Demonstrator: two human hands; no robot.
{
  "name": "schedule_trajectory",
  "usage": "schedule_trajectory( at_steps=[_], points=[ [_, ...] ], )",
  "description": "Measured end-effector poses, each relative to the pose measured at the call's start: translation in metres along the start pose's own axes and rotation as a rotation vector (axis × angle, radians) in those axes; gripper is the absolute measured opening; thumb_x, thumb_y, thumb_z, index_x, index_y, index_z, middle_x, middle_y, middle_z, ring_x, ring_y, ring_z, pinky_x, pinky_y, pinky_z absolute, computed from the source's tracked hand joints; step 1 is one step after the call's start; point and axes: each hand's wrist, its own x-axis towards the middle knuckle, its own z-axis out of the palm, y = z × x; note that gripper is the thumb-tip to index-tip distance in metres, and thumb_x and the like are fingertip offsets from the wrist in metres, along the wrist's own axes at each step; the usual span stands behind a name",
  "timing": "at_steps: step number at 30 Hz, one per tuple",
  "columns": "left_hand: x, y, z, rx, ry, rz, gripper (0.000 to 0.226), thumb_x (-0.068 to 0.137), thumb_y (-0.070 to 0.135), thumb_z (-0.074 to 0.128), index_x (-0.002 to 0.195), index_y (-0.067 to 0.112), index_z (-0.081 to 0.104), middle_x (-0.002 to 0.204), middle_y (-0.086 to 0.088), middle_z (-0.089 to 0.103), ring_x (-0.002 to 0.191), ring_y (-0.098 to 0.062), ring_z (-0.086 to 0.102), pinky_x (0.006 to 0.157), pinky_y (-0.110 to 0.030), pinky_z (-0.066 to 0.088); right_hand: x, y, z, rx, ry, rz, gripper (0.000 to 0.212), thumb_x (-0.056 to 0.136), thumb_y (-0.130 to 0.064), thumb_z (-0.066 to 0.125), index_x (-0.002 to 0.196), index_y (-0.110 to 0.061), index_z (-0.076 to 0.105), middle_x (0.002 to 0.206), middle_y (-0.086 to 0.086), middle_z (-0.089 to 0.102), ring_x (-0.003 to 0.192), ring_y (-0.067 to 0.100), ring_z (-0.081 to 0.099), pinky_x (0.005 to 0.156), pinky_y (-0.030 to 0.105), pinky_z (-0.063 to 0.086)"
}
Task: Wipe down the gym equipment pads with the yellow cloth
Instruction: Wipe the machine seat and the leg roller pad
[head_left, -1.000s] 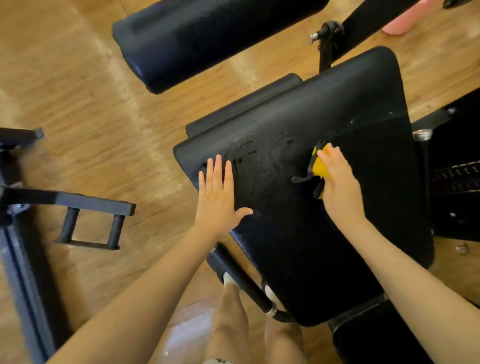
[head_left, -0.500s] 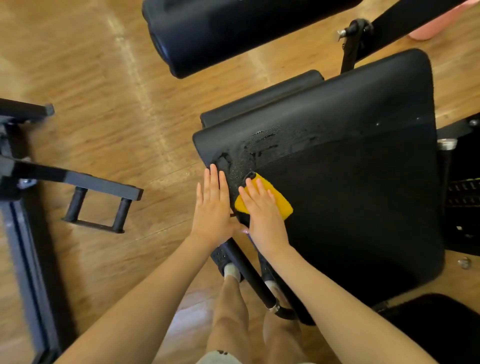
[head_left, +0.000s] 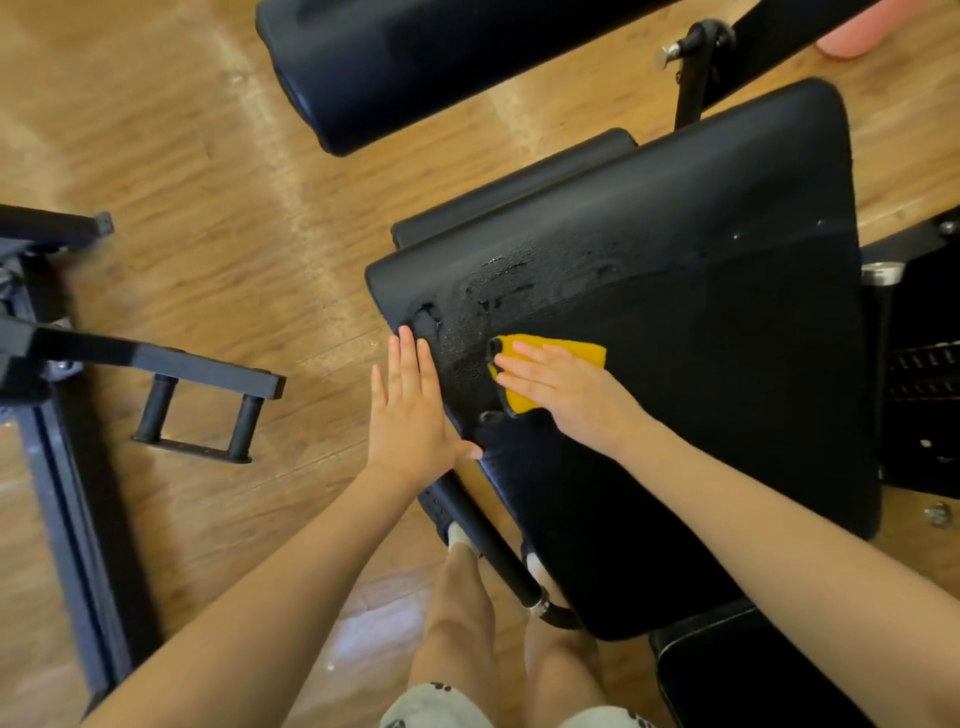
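Note:
A large flat black pad (head_left: 701, 322) fills the right half of the view, its upper left part wet and streaked. The yellow cloth (head_left: 563, 351) lies on the pad near its left edge. My right hand (head_left: 566, 389) presses flat on the cloth with straight fingers pointing left. Beside it, my left hand (head_left: 410, 415) rests flat on the pad's left edge, fingers straight, thumb spread toward the pad. A black roller pad (head_left: 441, 57) hangs above at the top.
A black metal frame with a two-bar handle (head_left: 202, 410) stands on the wooden floor at the left. A chrome-tipped black bar (head_left: 493, 556) runs under the pad by my legs. Another black cushion (head_left: 748, 670) sits at the bottom right; the machine's weight stack (head_left: 924, 364) is at the right.
My right hand swept the cloth from the pad's middle to its left edge beside my left hand, and has now slid it slightly back right. The left hand stayed on the edge.

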Motion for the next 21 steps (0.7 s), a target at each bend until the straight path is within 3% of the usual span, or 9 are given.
schedule_trajectory(
  at_steps=[3,5,9,11,14,18,21],
  points=[
    [0.001,0.006,-0.001,0.062,-0.015,-0.034,0.141,0.061,0.073,0.066,0.142,-0.003,-0.022,0.150,-0.022,-0.028,0.140,-0.033,-0.024,0.115,-0.044,-0.007,-0.022,0.037,-0.017,0.017,0.095,0.136,0.053,0.077,0.002,0.030,0.120,-0.002,0.060,0.127,0.015,0.058,0.123,0.031,0.048,0.109,0.030,0.021],
    [0.002,0.008,-0.001,0.086,-0.025,-0.043,0.141,0.062,0.073,0.065,0.140,-0.005,-0.023,0.149,-0.024,-0.028,0.140,-0.035,-0.023,0.115,-0.044,-0.005,-0.041,0.069,-0.027,0.004,0.197,0.327,0.053,0.077,0.005,0.029,0.123,0.000,0.056,0.130,0.018,0.054,0.127,0.033,0.041,0.111,0.031,0.019],
    [0.004,0.011,0.000,0.111,-0.041,-0.045,0.141,0.063,0.072,0.064,0.139,-0.007,-0.025,0.148,-0.027,-0.028,0.139,-0.038,-0.023,0.118,-0.044,-0.003,-0.061,0.107,-0.047,0.196,0.493,1.153,0.051,0.090,0.005,0.042,0.139,-0.008,0.040,0.149,0.008,0.033,0.141,0.024,0.022,0.117,0.039,0.016],
    [0.004,0.012,0.001,0.110,-0.044,-0.045,0.141,0.064,0.071,0.065,0.138,-0.008,-0.024,0.147,-0.028,-0.028,0.139,-0.039,-0.023,0.117,-0.044,-0.003,-0.044,0.095,-0.049,0.245,0.513,1.297,0.051,0.094,-0.005,0.045,0.143,-0.011,0.033,0.153,0.006,0.025,0.143,0.023,0.015,0.117,0.034,0.010],
    [0.004,0.015,0.000,0.102,-0.054,-0.045,0.140,0.064,0.068,0.067,0.139,-0.009,-0.024,0.147,-0.029,-0.028,0.139,-0.039,-0.022,0.116,-0.043,-0.004,-0.007,0.045,-0.037,0.213,0.434,1.039,0.053,0.091,-0.010,0.049,0.141,-0.007,0.034,0.151,0.012,0.028,0.140,0.032,0.021,0.114,0.037,0.013],
    [0.002,0.017,-0.005,0.116,-0.070,-0.052,0.139,0.065,0.066,0.068,0.139,-0.010,-0.022,0.147,-0.029,-0.027,0.140,-0.040,-0.020,0.116,-0.043,-0.002,0.026,-0.046,0.000,0.196,0.130,0.571,0.055,0.090,-0.020,0.054,0.141,-0.011,0.036,0.151,0.008,0.030,0.141,0.028,0.021,0.112,0.043,0.022],
    [0.001,0.021,-0.009,0.121,-0.080,-0.064,0.139,0.065,0.065,0.069,0.140,-0.009,-0.021,0.148,-0.028,-0.026,0.140,-0.038,-0.020,0.116,-0.043,-0.001,0.024,-0.044,0.010,0.101,0.117,0.363,0.056,0.078,-0.017,0.070,0.130,-0.015,0.052,0.140,0.005,0.048,0.131,0.025,0.042,0.102,0.041,0.040]
  ],
)
